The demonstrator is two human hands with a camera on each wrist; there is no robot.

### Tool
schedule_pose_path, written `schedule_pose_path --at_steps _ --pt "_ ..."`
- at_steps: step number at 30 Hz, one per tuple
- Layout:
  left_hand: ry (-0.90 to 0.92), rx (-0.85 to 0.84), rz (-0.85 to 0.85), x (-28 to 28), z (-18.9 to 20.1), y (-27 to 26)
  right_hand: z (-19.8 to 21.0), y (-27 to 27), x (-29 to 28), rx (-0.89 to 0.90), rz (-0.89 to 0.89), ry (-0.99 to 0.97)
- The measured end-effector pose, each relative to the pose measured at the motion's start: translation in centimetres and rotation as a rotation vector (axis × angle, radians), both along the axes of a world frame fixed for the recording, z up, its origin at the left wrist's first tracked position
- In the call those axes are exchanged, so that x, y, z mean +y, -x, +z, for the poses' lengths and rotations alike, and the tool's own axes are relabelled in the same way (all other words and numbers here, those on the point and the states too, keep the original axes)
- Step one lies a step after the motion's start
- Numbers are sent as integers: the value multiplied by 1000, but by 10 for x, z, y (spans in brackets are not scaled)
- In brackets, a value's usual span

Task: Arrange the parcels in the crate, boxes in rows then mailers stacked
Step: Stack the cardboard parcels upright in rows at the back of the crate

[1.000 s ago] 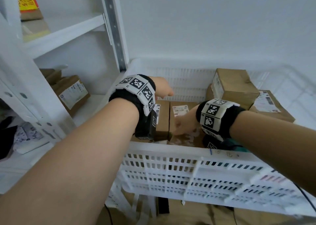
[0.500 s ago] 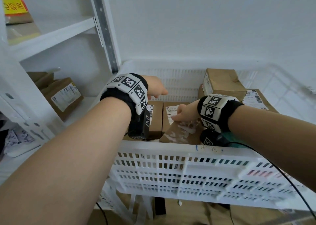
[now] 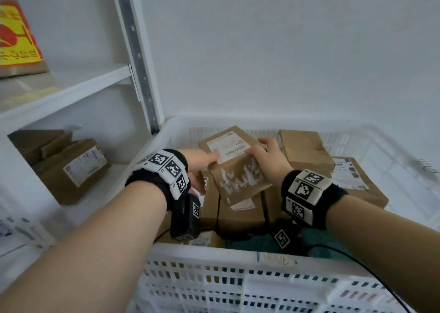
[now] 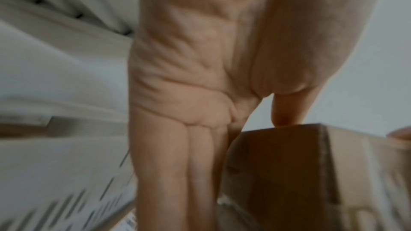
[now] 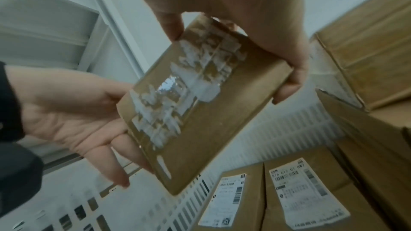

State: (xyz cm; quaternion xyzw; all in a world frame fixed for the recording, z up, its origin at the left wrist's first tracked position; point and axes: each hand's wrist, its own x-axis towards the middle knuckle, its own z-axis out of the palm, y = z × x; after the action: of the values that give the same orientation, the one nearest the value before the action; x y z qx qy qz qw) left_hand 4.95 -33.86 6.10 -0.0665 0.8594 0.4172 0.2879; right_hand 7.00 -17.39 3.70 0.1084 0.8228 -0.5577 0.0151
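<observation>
Small box (image 3: 234, 167) lifted above crate (image 3: 214, 277), right hand (image 3: 269, 160) clasping its end, left hand (image 3: 200, 167) pinching the other, thumb on top

Left grip (image 3: 201, 165) pinching, right grip (image 3: 271, 162) clasping, forearms extended

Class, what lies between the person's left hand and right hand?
A brown cardboard box with torn label remnants, gripped by the left hand and right hand; the head and right wrist views show it.

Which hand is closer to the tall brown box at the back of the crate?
Right. The right hand grips the held box just beside the tall box; the left hand holds that box's other side, farther away.
</observation>
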Motion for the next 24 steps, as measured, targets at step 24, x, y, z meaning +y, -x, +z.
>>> schedule_pose_path --at_steps 24 --pt "230 219 -46 11 -46 57 -46 38 28 -34 32 -62"
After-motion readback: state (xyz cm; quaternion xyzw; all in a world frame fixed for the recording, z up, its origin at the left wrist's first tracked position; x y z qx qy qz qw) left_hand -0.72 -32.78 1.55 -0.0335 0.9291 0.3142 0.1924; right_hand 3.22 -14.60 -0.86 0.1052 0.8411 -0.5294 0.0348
